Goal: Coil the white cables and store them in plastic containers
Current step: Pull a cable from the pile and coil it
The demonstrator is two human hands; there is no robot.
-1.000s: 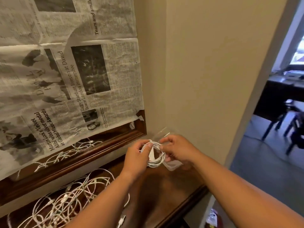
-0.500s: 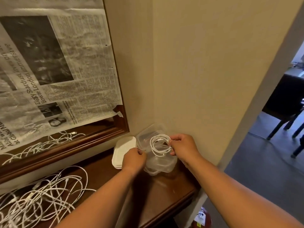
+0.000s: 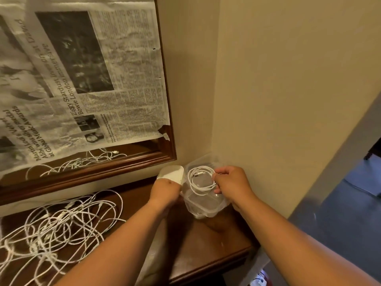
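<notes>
The right hand [image 3: 233,185] pinches a coiled cable [image 3: 201,179] at its right edge, fingers [image 3: 219,174] clamped on the loops; the coil hangs left of them, over the open top of a clear container [image 3: 204,205] on the tabletop [image 3: 206,244]. The left hand [image 3: 165,190] lies against the container's left side; its fingers are hidden, so I cannot tell their state. Loose cables [image 3: 57,226] lie well left.

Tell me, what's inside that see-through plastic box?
The right hand holds a coiled white cable at the mouth of the clear box. More clear plastic seems nested underneath; its bottom is too blurry to tell.
</notes>
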